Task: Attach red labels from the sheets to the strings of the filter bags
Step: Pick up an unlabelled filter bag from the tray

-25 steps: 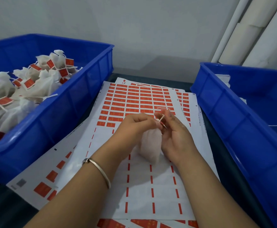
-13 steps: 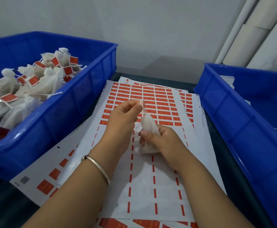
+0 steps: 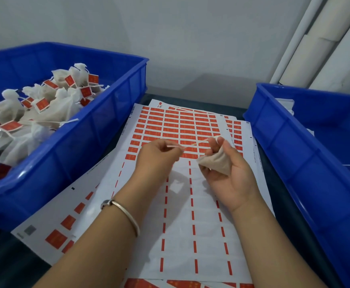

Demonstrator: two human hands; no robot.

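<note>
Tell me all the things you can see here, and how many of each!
Filter bag: one, pale beige, held above the sheets.
String: one, white, stretched between the two hands.
Label sheets: several overlapping, white with red labels, on the dark table between the bins.
Labelled bags: a pile, too many to count, white with red tags, in the left bin.
Left bin: one, blue.
Right bin: one, blue, a few white bags and strings inside.
Pipes: pale, back right corner; number unclear.
Bracelet: one, silver, left wrist.
Left hand: pinches the string.
Right hand: grips the bag.
</note>
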